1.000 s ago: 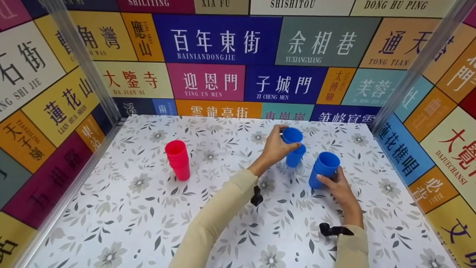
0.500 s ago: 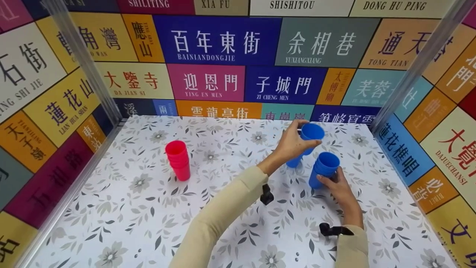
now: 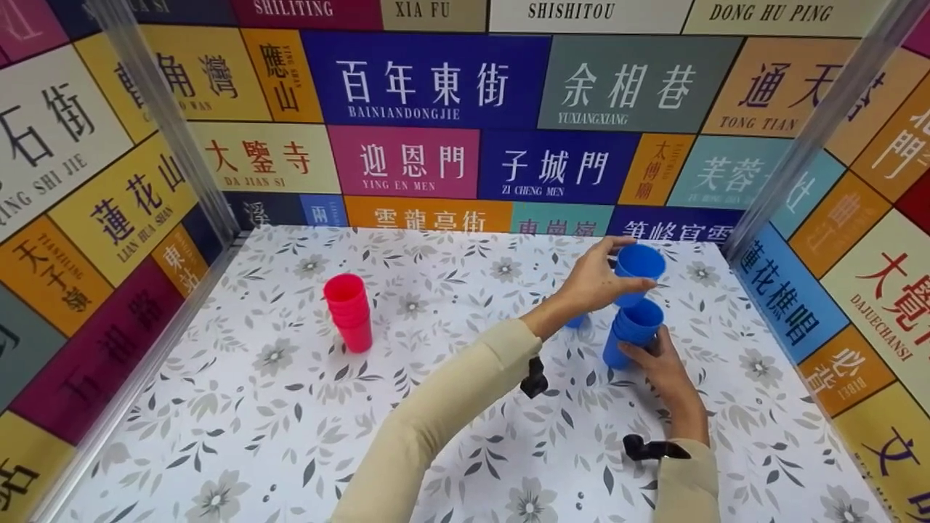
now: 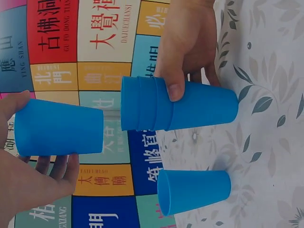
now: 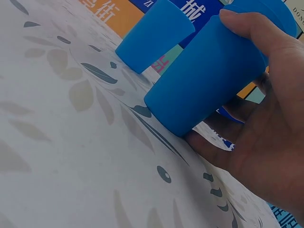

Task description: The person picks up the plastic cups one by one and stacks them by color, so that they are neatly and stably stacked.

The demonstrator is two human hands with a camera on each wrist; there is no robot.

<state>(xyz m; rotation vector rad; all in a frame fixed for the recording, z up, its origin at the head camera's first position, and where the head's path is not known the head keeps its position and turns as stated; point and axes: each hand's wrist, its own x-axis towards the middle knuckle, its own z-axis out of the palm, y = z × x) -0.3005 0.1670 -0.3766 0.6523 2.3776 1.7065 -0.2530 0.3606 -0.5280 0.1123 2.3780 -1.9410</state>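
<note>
My left hand (image 3: 587, 282) grips a blue plastic cup (image 4: 59, 127) around its side, mouth up, thumb and fingers on opposite sides. That cup hangs just above the mouth of a stack of nested blue cups (image 4: 204, 105), and the left wrist view shows a small gap between them. Around the lower part of the stack, which stands upright on the table, my right hand (image 3: 662, 369) curls its thumb and fingers. A single blue cup (image 4: 195, 192) stands upright beside the stack; in the head view the left hand covers most of it.
A stack of red cups (image 3: 347, 312) stands on the left part of the table. The table wears a white floral cover (image 3: 276, 428). Walls of coloured sign panels (image 3: 429, 80) enclose its back and sides, with clear posts at the corners.
My left hand has carried its blue cup rightward, from over the single cup to over the blue stack. The right hand and its stack have stayed in place.
</note>
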